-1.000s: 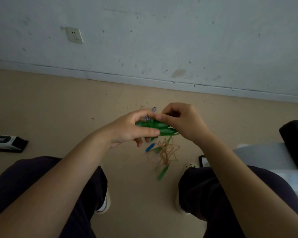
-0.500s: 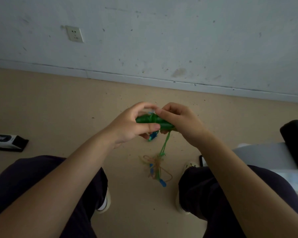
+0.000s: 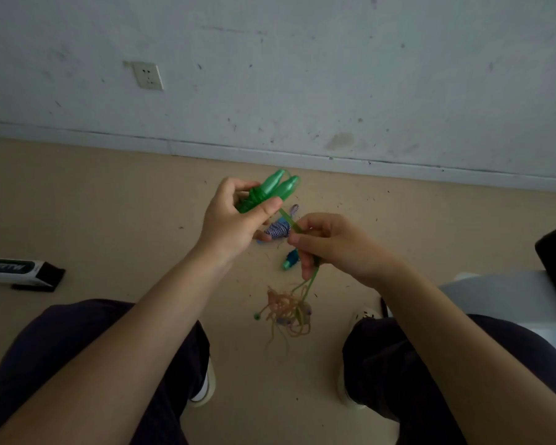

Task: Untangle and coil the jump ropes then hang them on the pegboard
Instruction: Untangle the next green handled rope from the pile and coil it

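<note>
Now left hand [image 3: 235, 220] grips green handles [image 3: 278, 187]; right hand [image 3: 331, 245] pinches green cord [image 3: 291, 224] (tangle [image 3: 286, 311] below); hard pull may tighten knot.

Right hand [image 3: 341, 248] has drawn green cord [image 3: 291, 223] away.

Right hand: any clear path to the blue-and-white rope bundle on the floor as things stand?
Probably not yet. The right hand pinches the green cord, so it is occupied. The blue-and-white rope bundle lies on the floor below, between both hands, with nothing covering it.
</note>
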`<state>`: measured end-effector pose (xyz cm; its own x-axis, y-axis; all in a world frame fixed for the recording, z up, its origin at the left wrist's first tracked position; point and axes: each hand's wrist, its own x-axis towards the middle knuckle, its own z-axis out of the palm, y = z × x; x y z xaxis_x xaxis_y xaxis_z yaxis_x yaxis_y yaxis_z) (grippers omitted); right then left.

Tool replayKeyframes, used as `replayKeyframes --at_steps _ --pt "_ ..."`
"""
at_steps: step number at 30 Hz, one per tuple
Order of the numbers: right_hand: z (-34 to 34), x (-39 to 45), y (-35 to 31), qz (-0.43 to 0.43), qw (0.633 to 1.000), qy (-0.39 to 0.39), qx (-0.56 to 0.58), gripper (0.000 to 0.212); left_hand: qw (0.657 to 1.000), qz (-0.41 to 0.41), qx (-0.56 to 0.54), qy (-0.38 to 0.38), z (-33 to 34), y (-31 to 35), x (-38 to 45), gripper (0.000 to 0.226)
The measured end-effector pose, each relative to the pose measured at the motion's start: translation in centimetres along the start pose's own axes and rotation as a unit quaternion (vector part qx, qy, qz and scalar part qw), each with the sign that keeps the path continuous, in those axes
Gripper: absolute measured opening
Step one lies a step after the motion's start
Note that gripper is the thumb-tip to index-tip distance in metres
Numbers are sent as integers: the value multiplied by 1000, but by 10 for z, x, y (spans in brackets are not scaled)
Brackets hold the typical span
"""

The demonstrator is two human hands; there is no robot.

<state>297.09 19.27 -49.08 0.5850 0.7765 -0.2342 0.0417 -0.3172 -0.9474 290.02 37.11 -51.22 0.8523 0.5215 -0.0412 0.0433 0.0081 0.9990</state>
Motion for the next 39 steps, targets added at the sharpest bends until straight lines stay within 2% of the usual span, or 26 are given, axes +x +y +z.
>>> replayKeyframes --at_steps 3,6,11,18,22,26,31,35,39 --pt "0 -1 -5 -28 996 -20 -83 8 999 22 42 15 0 -2 0 34" --pt "-9 -3 -8 -56 985 -19 -164 9 995 34 92 -11 1 -1 -2 36" --pt "-23 -8 -7 -102 973 34 -205 11 985 6 132 -113 -4 8 3 43" --pt "-14 -7 -6 -160 942 110 -274 7 945 -34 214 -246 2 7 -1 43" --pt "-17 -4 -3 -136 961 117 -209 16 938 -41 177 -296 0 11 -3 36" --pt "-25 1 0 -93 988 86 -92 48 936 -40 157 -313 0 15 -8 33" --pt "-26 7 9 -96 989 59 -97 28 939 -43 166 -297 0 18 -11 31" --pt "-24 6 10 -85 993 57 -55 28 944 -60 139 -293 1 16 -13 29" --pt "-18 7 10 -51 998 36 13 25 956 -48 98 -273 4 15 -15 56"
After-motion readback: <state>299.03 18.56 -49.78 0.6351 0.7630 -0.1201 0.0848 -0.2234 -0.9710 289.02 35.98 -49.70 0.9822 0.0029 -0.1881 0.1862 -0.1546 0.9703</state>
